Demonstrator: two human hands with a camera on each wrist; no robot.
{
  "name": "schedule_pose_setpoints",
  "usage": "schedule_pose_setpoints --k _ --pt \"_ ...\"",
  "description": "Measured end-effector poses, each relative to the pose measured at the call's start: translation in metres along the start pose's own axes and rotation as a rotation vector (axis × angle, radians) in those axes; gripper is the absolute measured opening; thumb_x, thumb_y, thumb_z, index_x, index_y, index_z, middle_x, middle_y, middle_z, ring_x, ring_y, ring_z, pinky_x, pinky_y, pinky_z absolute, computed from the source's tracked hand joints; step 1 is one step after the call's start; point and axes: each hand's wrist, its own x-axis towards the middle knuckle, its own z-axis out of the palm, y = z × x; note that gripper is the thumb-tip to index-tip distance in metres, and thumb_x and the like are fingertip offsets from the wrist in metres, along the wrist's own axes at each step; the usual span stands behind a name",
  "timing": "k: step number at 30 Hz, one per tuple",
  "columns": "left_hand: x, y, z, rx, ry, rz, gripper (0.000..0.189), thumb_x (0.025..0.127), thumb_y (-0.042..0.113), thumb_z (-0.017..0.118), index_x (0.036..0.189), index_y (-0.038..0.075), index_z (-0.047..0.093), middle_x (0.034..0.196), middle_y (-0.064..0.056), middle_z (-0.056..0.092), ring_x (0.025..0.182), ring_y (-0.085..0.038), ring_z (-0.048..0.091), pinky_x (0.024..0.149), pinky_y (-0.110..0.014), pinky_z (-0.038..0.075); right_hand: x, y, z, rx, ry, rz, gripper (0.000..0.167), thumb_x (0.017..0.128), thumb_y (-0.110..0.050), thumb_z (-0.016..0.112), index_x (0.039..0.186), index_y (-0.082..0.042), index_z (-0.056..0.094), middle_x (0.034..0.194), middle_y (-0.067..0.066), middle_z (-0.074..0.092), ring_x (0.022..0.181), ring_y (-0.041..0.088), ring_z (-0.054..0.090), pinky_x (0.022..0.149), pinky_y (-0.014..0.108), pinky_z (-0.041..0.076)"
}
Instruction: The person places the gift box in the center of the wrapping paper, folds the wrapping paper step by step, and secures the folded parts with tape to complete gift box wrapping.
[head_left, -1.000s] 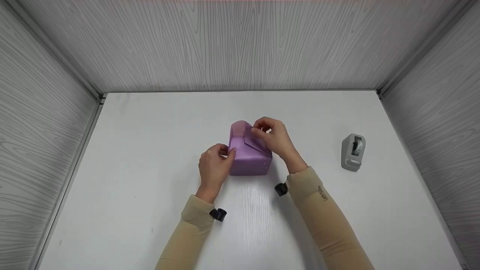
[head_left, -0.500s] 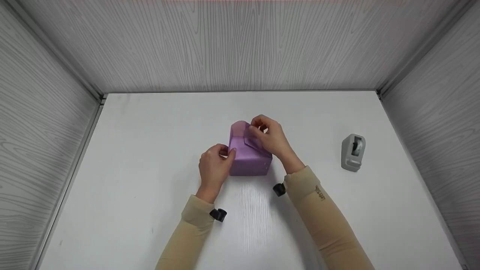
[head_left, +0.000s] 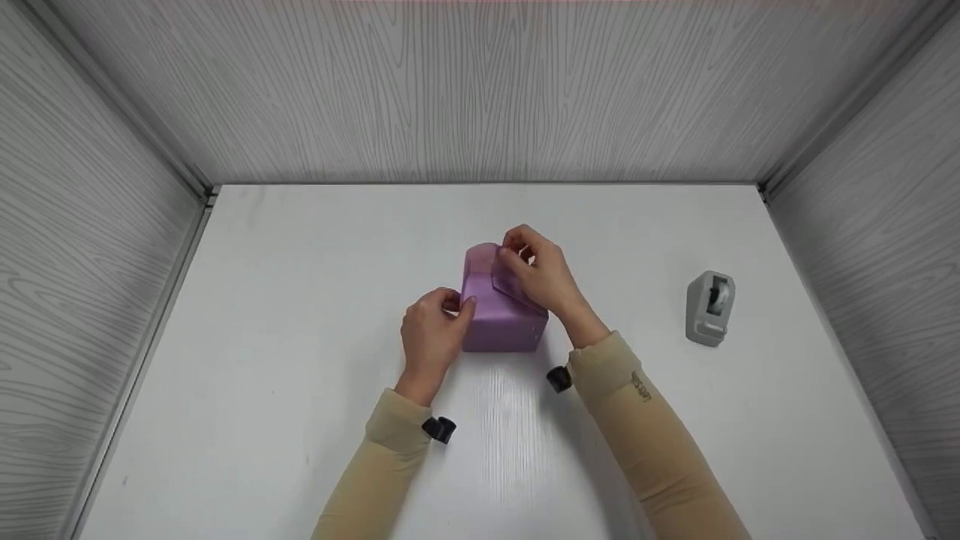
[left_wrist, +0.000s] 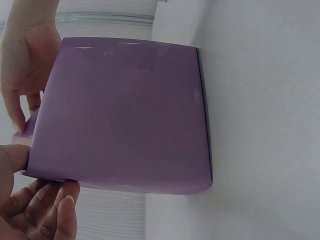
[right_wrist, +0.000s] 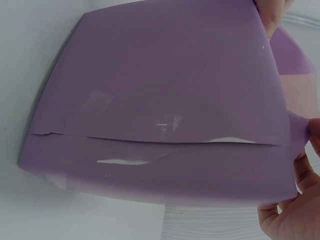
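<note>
A box wrapped in purple paper [head_left: 504,335] stands on the white table between both hands. My left hand [head_left: 433,334] grips its left side, thumb at the near top edge and fingers behind, as the left wrist view shows of the box [left_wrist: 125,115]. At the far right of the top, my right hand [head_left: 546,274] pinches a folded paper flap [head_left: 508,283] between thumb and fingers. The right wrist view shows the flap [right_wrist: 298,131] in that pinch. An overlapping seam [right_wrist: 190,144] with shiny clear tape [right_wrist: 97,105] runs along the box's side.
A grey tape dispenser [head_left: 710,307] with a roll in it stands to the right on the white table [head_left: 300,300]. Grey wood-grain panels [head_left: 480,90] enclose the table at the back and both sides. Each sleeve cuff carries a small black camera [head_left: 559,379].
My right hand has shifted slightly away and to the left while pinching the flap. My left hand keeps its hold on the box, and the box stays about where it was.
</note>
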Motion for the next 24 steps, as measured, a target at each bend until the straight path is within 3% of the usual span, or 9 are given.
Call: schedule_pose_setpoints --k 9,16,20,24 --pt "0.000 -0.001 0.001 -0.002 0.010 0.008 0.020 0.086 0.027 0.074 0.084 0.007 0.072 0.077 -0.002 0.070 0.063 -0.014 0.063 0.059 -0.035 0.052 0.000 -0.001 0.001 -0.017 0.011 -0.041 0.009 0.098 -0.011 0.060 0.100 -0.003 0.063 0.089 0.006 0.062 0.078 0.022 0.056 0.073 0.032 0.045" --pt "0.000 -0.001 0.001 -0.008 0.008 0.002 0.020 0.086 0.027 0.074 0.083 0.007 0.072 0.076 -0.002 0.070 0.063 -0.013 0.063 0.059 -0.034 0.051 -0.008 -0.007 -0.011 -0.026 0.040 -0.061 0.028 0.098 -0.014 0.061 0.123 -0.004 0.057 0.091 0.006 0.058 0.085 0.021 0.056 0.072 0.034 0.043" --pt "0.000 0.000 0.000 0.000 0.018 -0.002 0.020 0.085 0.027 0.074 0.083 0.007 0.072 0.076 -0.001 0.070 0.063 -0.013 0.063 0.058 -0.036 0.051 -0.018 -0.012 -0.023 -0.053 0.091 -0.071 0.024 0.097 -0.013 0.062 0.119 -0.002 0.059 0.089 0.006 0.057 0.085 0.019 0.056 0.066 0.031 0.042" --pt "0.000 0.001 0.001 0.006 0.017 -0.010 0.021 0.085 0.027 0.074 0.084 0.007 0.073 0.076 -0.002 0.070 0.063 -0.014 0.063 0.059 -0.036 0.051 -0.032 -0.012 -0.032 -0.118 0.085 -0.060 0.019 0.097 -0.013 0.063 0.111 -0.001 0.064 0.090 0.006 0.061 0.085 0.018 0.057 0.067 0.031 0.043"
